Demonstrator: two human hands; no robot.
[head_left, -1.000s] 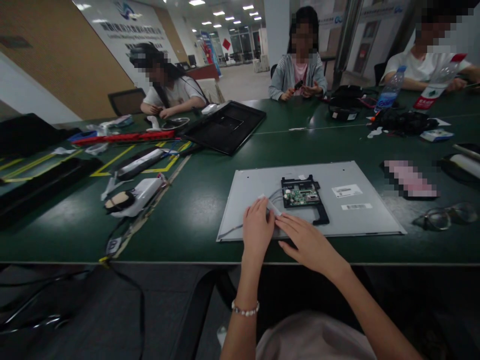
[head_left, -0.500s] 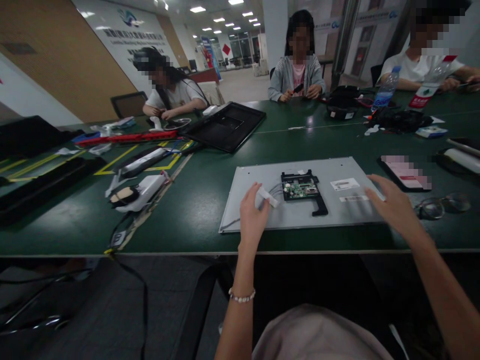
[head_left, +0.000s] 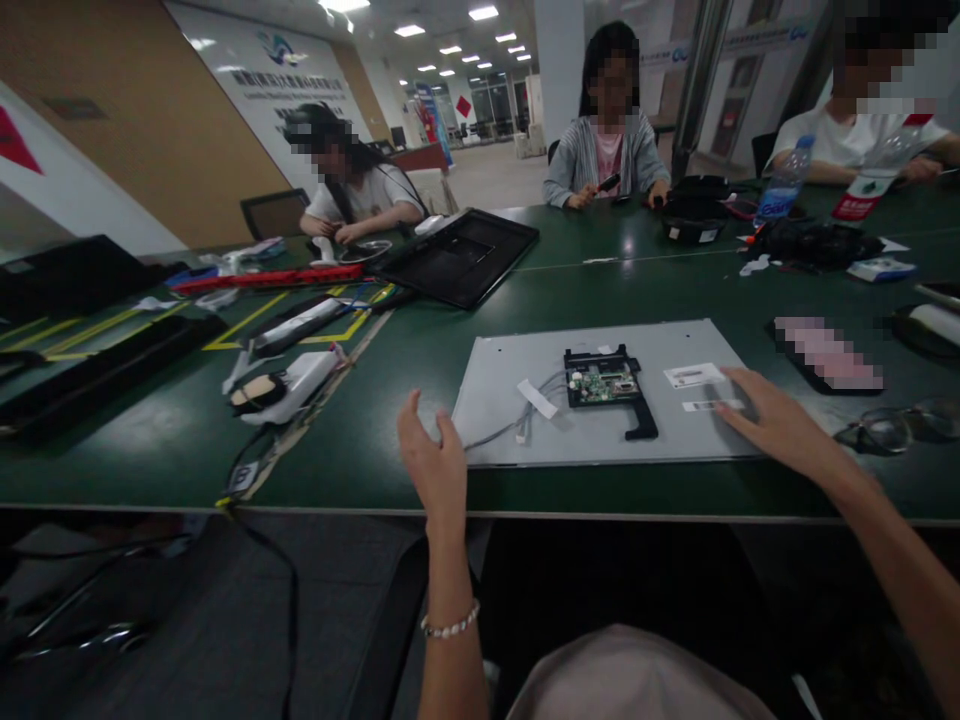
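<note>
A flat grey metal panel, like the back of a display, lies on the green table before me. On it sits a black bracket holding a green circuit board. Grey cables run from the board to the panel's left side, with a white strip of tape on them. My left hand is off the panel's lower left corner, thumb and fingers apart, holding nothing. Over the panel's right side is my right hand, fingers stretched out by the white labels; whether they press on it I cannot tell.
Right of the panel lie a phone and eyeglasses. A black plastic frame rests farther back. On the left are a white device with a cable and a long black bar. Several people sit across the table.
My left hand has moved left, away from the white tape and cables, which stay on the panel. My right hand has shifted slightly left over the panel's labels.
</note>
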